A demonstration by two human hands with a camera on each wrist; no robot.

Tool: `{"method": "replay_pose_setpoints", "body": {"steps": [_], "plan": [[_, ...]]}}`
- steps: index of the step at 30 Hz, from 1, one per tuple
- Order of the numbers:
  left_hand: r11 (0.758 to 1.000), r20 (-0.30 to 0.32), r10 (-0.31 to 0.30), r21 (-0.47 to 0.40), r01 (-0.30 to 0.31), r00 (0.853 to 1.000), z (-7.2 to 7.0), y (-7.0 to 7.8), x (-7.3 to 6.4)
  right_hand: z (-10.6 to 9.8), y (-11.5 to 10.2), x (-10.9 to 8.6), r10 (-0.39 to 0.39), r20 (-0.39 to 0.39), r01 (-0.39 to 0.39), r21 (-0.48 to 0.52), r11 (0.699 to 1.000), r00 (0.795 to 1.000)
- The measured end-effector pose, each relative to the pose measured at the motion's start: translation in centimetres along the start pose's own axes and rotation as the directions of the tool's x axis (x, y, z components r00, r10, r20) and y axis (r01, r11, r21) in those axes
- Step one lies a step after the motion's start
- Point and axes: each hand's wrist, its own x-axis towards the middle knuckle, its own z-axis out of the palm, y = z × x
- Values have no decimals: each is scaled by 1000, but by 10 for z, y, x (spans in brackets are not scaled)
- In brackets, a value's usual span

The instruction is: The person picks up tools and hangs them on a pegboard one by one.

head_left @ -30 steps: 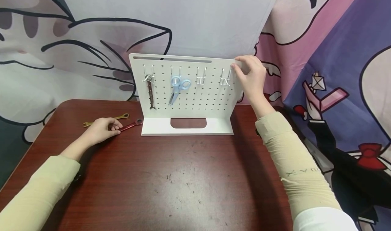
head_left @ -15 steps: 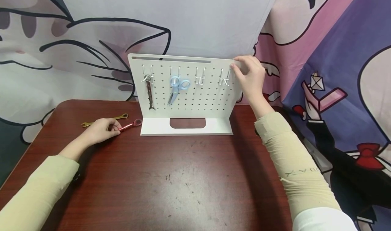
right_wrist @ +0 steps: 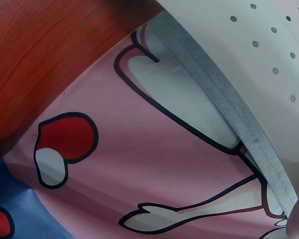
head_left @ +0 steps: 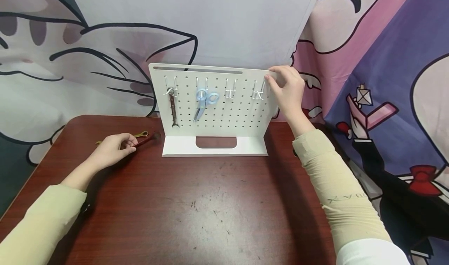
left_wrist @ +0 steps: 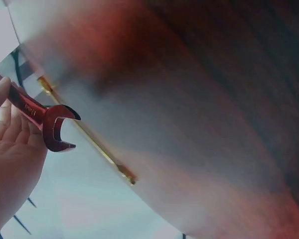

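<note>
My left hand (head_left: 114, 150) pinches a red wrench (head_left: 148, 140) between thumb and fingers, its ring end toward the pegboard. In the left wrist view, the open jaw end of this red wrench (left_wrist: 54, 127) juts out past the palm. A gold wrench (head_left: 141, 134) lies on the table just behind that hand, which partly hides it. My right hand (head_left: 289, 89) grips the top right corner of the white pegboard (head_left: 224, 119), thumb in front. In the right wrist view only a fingertip shows, beside the edge of the pegboard (right_wrist: 269, 55).
On the pegboard's left hook hangs a dark wrench (head_left: 173, 109). Light blue scissors (head_left: 201, 105) hang on the hook beside it. Two more wire hooks follow, a middle one (head_left: 230, 89) and a right one (head_left: 258, 91). The board's base stands on the brown table (head_left: 210, 202), before a printed cloth.
The red wrench has turned in my left hand, its ring end angled higher and now darker. That hand has shifted slightly. My right hand keeps its place on the pegboard corner.
</note>
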Motion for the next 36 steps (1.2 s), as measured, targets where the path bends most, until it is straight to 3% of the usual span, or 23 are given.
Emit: {"method": "replay_pose_setpoints", "body": {"steps": [5, 11, 17, 23, 28, 36], "plan": [[999, -81, 8, -35, -11, 997, 3, 10, 0, 0, 0, 0, -4, -1, 4, 2, 1000, 1000], [994, -162, 54, -85, -68, 985, 11, 27, 4, 0, 1, 0, -3, -6, 3, 5, 1000, 1000], [986, -189, 91, -120, -115, 978, 20, 47, 12, 0, -1, 0, 14, -16, -14, 14, 1000, 1000], [976, -210, 86, -181, -125, 974, 32, 66, 22, 0, -2, 0, 1, -5, -1, 3, 1000, 1000], [947, -223, 60, -295, -126, 973, 41, 82, 33, -1, 0, -1, -7, -1, 7, -7, 1000, 1000], [867, -205, -10, -490, -93, 979, 60, 113, 54, -1, -1, 0, -5, 6, 5, -12, 1000, 1000]]}}
